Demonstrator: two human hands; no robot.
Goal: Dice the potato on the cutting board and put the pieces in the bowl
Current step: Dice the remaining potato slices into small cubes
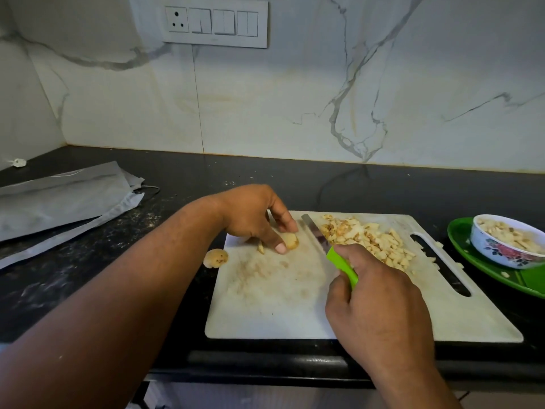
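Note:
A white cutting board lies on the black counter. My left hand pinches a small potato piece at the board's far left corner. My right hand grips the green handle of a knife, whose blade lies along the board between the piece and a pile of diced potato at the far right of the board. A floral bowl holding diced potato stands to the right on a green plate. One potato end lies off the board's left edge.
A grey folded cloth covers the counter at the left. Marble wall with a switch panel rises behind. Stray dice lie on the plate and near the board's handle slot. The counter's front edge runs just below the board.

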